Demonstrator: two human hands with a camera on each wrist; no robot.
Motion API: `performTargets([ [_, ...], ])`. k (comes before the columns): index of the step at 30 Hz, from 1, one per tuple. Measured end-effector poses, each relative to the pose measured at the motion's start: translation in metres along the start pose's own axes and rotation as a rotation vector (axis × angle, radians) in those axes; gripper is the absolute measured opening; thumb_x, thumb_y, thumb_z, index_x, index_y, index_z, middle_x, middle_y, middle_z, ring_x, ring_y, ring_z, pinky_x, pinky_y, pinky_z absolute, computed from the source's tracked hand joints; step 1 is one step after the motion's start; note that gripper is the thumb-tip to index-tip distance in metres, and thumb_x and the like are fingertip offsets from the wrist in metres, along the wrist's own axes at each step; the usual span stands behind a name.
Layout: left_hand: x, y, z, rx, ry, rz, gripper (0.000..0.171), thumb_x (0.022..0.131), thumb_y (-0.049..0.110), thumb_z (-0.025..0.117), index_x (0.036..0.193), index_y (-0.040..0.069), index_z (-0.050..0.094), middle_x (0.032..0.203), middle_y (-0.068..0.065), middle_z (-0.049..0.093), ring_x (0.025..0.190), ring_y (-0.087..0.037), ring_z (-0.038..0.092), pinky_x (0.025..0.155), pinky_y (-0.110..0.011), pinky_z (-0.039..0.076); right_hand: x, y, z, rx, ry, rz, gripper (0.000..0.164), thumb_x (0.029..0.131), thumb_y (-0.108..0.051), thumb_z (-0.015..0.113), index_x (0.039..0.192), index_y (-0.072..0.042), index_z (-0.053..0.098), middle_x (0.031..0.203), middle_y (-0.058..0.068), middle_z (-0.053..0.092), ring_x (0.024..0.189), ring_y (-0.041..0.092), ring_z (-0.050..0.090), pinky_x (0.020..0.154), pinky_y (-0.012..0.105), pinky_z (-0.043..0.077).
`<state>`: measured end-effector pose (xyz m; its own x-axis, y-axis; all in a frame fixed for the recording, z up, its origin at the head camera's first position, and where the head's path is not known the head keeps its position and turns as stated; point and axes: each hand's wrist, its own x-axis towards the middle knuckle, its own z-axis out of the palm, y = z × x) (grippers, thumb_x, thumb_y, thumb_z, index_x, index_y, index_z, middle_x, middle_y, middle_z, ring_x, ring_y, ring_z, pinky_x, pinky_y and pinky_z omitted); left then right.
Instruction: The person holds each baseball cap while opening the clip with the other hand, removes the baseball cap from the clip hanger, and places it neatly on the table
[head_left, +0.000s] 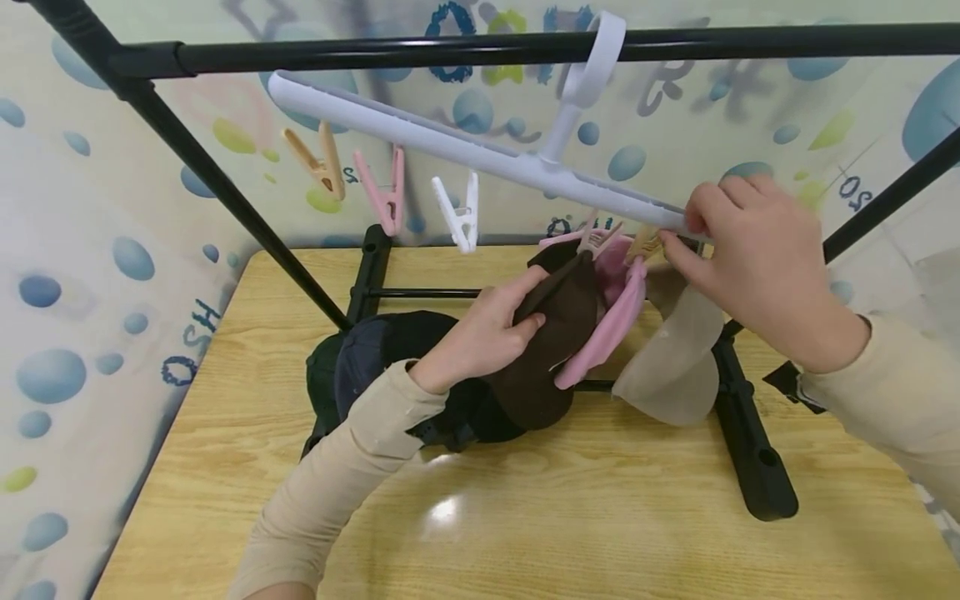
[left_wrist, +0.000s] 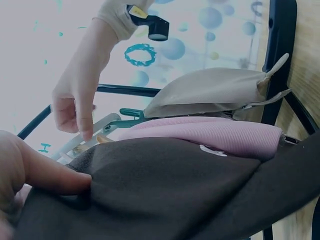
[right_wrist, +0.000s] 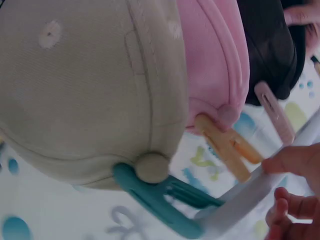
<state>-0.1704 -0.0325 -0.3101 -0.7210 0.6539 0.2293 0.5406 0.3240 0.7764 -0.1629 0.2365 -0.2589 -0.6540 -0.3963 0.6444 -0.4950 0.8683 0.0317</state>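
My left hand (head_left: 487, 329) pinches a dark brown cap (head_left: 551, 350) between thumb and fingers; a pale pink clothespin (right_wrist: 274, 112) is at that cap's upper edge. At the right end of a pale lavender hanger (head_left: 480, 158), my right hand (head_left: 761, 262) grips the bar, thumb below and fingers over it. Beside the brown cap hangs a pink cap (head_left: 611, 333) on a tan clothespin (right_wrist: 227, 147). Outermost is a beige cap (right_wrist: 90, 90), clipped by a teal clothespin (right_wrist: 160, 202). The left wrist view shows my left thumb (left_wrist: 55, 172) pressing the brown fabric.
The hanger hooks over a black rack rail (head_left: 375, 57). Tan (head_left: 318, 162), pink (head_left: 384, 196) and white (head_left: 459, 217) clothespins dangle from its left half. Dark caps (head_left: 375, 358) lie on the wooden table (head_left: 465, 517) by the rack's black feet (head_left: 753, 450).
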Motion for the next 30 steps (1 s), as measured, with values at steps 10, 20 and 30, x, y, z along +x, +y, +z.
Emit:
performTargets([
  [10, 0.008, 0.005, -0.005, 0.068, -0.170, -0.004, 0.026, 0.095, -0.006, 0.048, 0.121, -0.003, 0.046, 0.091, -0.013, 0.053, 0.081, -0.024, 0.050, 0.071, -0.030, 0.039, 0.014, -0.035, 0.016, -0.081, 0.116, -0.139, 0.048, 0.094, -0.031, 0.053, 0.056, -0.003, 0.048, 0.048, 0.009, 0.041, 0.043, 0.025, 0.036, 0.039, 0.035, 0.026],
  [20, 0.016, 0.015, -0.010, 0.243, -0.248, -0.101, 0.021, 0.094, -0.001, 0.053, 0.114, -0.004, 0.050, 0.097, -0.015, 0.058, 0.086, -0.025, 0.055, 0.075, -0.033, 0.042, 0.032, -0.063, 0.019, -0.264, 0.043, 0.063, 0.071, 0.097, -0.049, 0.049, 0.043, -0.008, 0.029, 0.046, 0.002, 0.018, 0.040, 0.017, 0.017, 0.041, 0.031, 0.011],
  [30, 0.016, 0.019, -0.014, 0.256, -0.266, -0.164, 0.013, 0.093, 0.001, 0.057, 0.106, 0.000, 0.058, 0.095, -0.011, 0.061, 0.085, -0.022, 0.057, 0.075, -0.031, 0.043, 0.044, -0.072, 0.023, -0.267, 0.006, 0.169, 0.058, 0.093, -0.033, 0.049, 0.045, -0.006, 0.031, 0.050, 0.002, 0.018, 0.047, 0.017, 0.013, 0.044, 0.031, 0.010],
])
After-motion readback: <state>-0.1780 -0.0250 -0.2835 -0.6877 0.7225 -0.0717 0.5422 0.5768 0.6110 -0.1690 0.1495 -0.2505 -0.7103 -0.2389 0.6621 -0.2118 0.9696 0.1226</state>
